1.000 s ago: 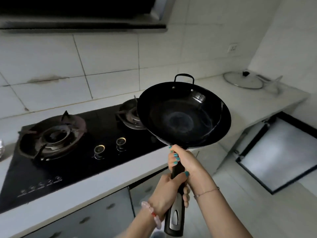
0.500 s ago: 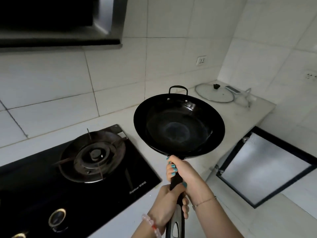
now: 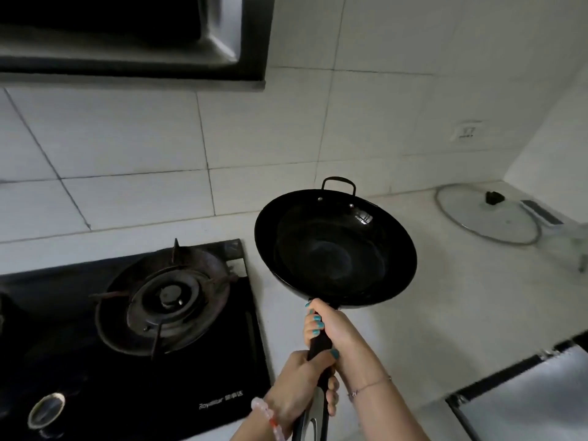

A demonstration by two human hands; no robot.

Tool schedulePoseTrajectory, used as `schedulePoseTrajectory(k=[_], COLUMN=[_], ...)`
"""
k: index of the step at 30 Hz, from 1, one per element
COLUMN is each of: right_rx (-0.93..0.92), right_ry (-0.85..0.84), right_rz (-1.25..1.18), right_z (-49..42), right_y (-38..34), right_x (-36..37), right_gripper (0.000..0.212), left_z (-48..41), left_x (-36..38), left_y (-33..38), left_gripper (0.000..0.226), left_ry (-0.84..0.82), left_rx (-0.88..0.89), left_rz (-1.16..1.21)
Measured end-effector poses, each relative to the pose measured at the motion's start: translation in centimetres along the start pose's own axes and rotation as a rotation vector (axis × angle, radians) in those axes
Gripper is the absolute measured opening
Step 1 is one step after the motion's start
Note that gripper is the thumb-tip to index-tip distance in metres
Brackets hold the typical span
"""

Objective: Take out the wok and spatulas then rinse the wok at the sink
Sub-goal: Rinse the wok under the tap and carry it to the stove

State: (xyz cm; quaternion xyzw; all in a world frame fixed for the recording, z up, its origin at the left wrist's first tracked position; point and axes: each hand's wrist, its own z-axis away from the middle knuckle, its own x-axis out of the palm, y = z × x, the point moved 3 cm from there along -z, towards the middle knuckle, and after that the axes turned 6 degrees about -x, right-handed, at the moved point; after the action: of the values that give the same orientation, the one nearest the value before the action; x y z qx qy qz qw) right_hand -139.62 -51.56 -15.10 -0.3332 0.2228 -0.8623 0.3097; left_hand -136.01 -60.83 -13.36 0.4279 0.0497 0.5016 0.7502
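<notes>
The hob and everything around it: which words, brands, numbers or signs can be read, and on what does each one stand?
"Royalstar", white print on the front right corner of the black glass hob; the first word is slightly blurred, so this reading is likely, not certain.
The few characters after it are too blurred to read.
Wall socket: faint marks, too small to read.
Wok and glass lid: no text visible.

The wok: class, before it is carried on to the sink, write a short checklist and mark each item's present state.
1. Both hands on the handle: right hand ahead, left hand behind: ok.
2. wok held clear of the burner: ok.
3. Wok empty inside: ok.
4. glass lid lies apart from the wok on the counter: ok.
5. Spatulas taken out: cannot tell.
6. Sink in sight: not ok.
</notes>
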Motion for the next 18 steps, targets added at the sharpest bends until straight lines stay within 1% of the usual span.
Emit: schedulePoseTrajectory(k=[4, 9, 13, 18], right_rx=[0.068, 0.133, 0.185, 0.229], right_ry=[-0.087, -0.207, -0.26, -0.283], right_rz=[0.116, 0.254, 0.338, 0.396], right_z=[-2.2, -3.9, -4.5, -5.2], right_y=[-2.0, -4.0, -5.0, -5.9], right_x=[-1.1, -2.6, -3.8, -4.7], right_gripper=[0.04, 0.048, 0.048, 0.045], left_z=[-2.7, -4.7, -5.7, -6.9], left_x=[2.1, 5.2, 7.0, 8.3], left_y=[0.2, 0.6, 0.5, 0.4], left_gripper=[0.034, 0.035, 0.033, 0.034], left_ry=[0.135, 0.252, 0.33, 0.37], left_rx=[0.022, 0.065, 0.086, 0.092], left_rz=[0.072, 0.155, 0.196, 0.229])
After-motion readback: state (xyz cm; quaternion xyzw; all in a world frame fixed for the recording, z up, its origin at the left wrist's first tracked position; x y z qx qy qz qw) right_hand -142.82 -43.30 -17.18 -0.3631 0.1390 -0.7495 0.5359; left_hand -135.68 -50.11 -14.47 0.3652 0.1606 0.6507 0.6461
